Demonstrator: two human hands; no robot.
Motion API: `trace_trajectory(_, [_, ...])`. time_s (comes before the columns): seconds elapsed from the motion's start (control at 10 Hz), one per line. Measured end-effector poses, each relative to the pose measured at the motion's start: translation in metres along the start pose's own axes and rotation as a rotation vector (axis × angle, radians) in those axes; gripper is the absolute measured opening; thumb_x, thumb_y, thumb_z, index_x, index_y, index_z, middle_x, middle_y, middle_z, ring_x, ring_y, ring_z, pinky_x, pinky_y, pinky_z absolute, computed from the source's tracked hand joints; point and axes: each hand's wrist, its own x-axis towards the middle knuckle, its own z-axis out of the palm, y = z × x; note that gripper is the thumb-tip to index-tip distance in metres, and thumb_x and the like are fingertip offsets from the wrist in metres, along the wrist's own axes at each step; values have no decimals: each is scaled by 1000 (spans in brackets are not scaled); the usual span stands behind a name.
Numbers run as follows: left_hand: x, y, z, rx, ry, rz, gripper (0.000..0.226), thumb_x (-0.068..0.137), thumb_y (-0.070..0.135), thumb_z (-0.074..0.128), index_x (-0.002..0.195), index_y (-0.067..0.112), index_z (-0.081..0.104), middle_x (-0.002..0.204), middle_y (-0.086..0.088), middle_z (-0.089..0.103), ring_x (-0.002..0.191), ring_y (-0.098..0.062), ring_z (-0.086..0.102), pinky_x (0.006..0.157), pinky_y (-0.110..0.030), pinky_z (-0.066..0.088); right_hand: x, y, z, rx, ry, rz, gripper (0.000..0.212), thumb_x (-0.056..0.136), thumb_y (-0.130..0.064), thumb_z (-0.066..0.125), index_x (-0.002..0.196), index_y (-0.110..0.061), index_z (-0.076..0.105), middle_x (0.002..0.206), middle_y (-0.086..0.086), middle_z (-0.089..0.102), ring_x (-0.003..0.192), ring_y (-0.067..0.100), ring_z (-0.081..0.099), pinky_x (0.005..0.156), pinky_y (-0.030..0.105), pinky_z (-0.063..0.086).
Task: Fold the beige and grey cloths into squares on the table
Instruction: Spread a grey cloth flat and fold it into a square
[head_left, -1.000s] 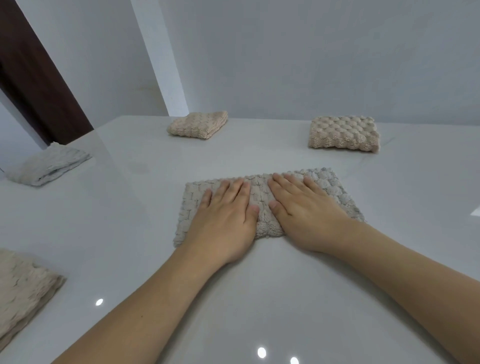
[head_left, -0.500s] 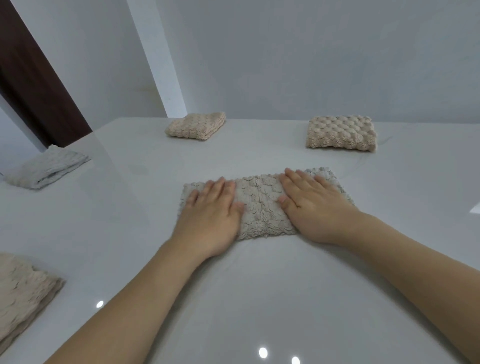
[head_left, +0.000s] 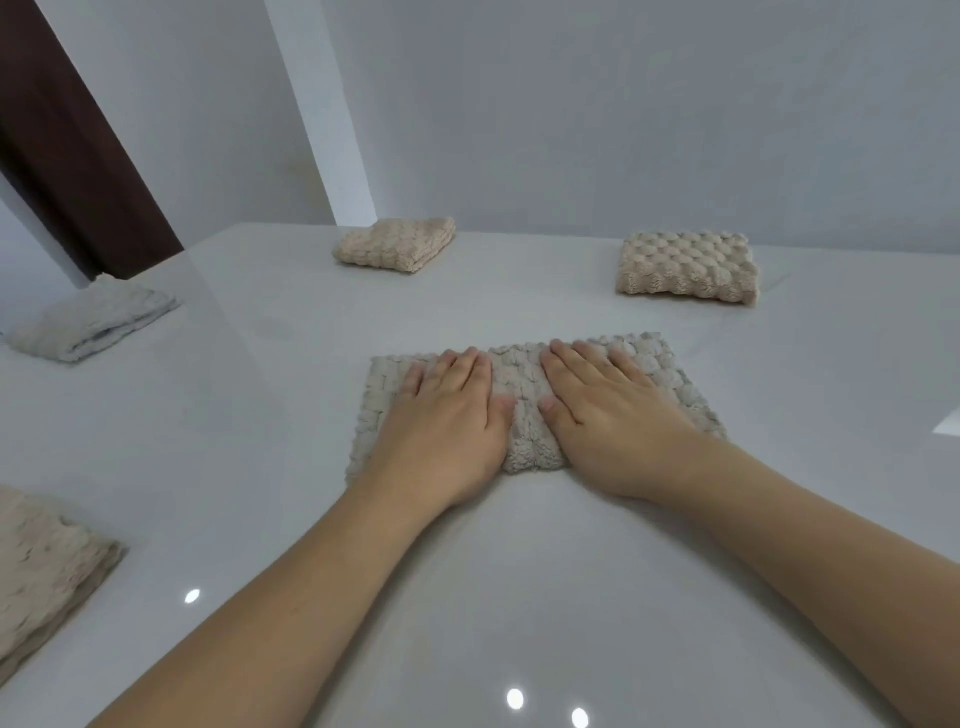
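Cloth in hand: grey cloth (head_left: 524, 400), folded to a wide rectangle, lies flat in the middle of the counter (head_left: 519, 571), with its near edge under both palms.
Left hand: left hand (head_left: 447, 421) presses flat on the left half of this cloth; its fingers (head_left: 457, 366) are straight and close together, and they hold nothing.
Right hand: right hand (head_left: 608, 421) presses flat on the right half in the same way, with fingers (head_left: 587, 364) straight and a little spread; it grips nothing.
Between the hands: a small ridge of cloth stands up between the two thumbs, which are near each other but apart.
Risk of bunching: if the palms push toward each other, I judge the ridge will grow and the layers will wrinkle, not flatten.
Risk of sliding: the counter looks smooth and glossy, so a forward push could move the whole cloth and not only smooth it.
Risk at the next fold: the shape is wider than deep, so I think one more fold is needed for a square. When a hand lifts a side, the thick bubbly layers may spring open or shift, and the edges will then not meet.
Other cloths: two folded beige cloths (head_left: 396, 245) (head_left: 687, 266) sit at the far side, a pale folded cloth (head_left: 88, 325) at the left, and another cloth (head_left: 41, 571) at the near left edge. All are well apart from the hands, so I see little danger for them.
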Motion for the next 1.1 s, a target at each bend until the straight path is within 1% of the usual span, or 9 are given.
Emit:
trace_trajectory(0.1, [5, -6, 5, -17, -112, -29, 61, 103, 46, 12, 158, 20, 3, 165, 5, -3, 151, -11, -6, 122, -39, -5, 2, 5, 3, -11, -9, 17, 58, 103, -41, 13, 155, -19, 4, 163, -3, 0, 149, 12, -4, 121, 35, -4])
trace_trajectory(0.3, [2, -4, 4, -8, -121, -27, 61, 103, 46, 12, 158, 23, 0, 165, 6, -4, 150, -10, -7, 122, -39, -6, 2, 4, 4, -13, -10, 23, 58, 103, -42, 14, 155, -19, 4, 163, -3, 0, 149, 12, -4, 121, 36, -3])
trace_trajectory(0.5, [1, -5, 3, -31, -118, -20, 57, 103, 48, 11, 156, 34, -2, 165, 8, -3, 151, -10, -6, 122, -40, -5, 2, 4, 3, -4, -15, 25, 58, 102, -42, 13, 155, -19, 4, 163, -2, -1, 149, 12, -4, 121, 36, -4])
trace_trajectory(0.7, [3, -8, 2, -26, -138, -12, 55, 103, 47, 11, 156, 37, -1, 165, 11, -4, 150, -10, -7, 122, -40, -5, 1, 8, 1, -6, -46, 38, 58, 102, -43, 11, 155, -21, 1, 163, -2, -5, 149, 13, -8, 121, 37, -5])
trace_trajectory(0.8, [7, -33, -1, -33, -161, -82, 54, 103, 46, 13, 156, 37, 2, 165, 10, -3, 151, -12, -5, 122, -41, -3, -2, 28, -5, 7, -61, 101, 58, 102, -45, 8, 155, -24, -2, 162, -2, -8, 149, 15, -10, 120, 39, -5])
trace_trajectory(0.9, [10, -65, -3, -76, -153, -210, 55, 104, 44, 15, 157, 34, 5, 165, 7, -1, 151, -13, -3, 122, -40, -2, -1, 50, -11, 35, -111, 253, 58, 102, -46, 7, 155, -25, -3, 162, -2, -11, 148, 18, -13, 120, 44, -7])
trace_trajectory(1.0, [10, -69, -1, -86, -146, -226, 55, 104, 41, 16, 157, 30, 9, 165, 5, 3, 151, -13, -2, 122, -41, -3, 4, 57, -16, -64, -109, 383, 62, 100, -48, 6, 155, -21, -2, 162, 4, -10, 148, 23, -15, 118, 49, -11])
trace_trajectory(1.1, [11, -65, 2, -62, -70, -190, 53, 103, 38, 19, 154, 24, 22, 161, -1, 19, 149, -20, 14, 121, -45, 10, -1, 28, -23, -205, 111, 326, 65, 98, -47, 18, 153, -15, 7, 160, 12, 6, 146, 30, 1, 118, 50, 1])
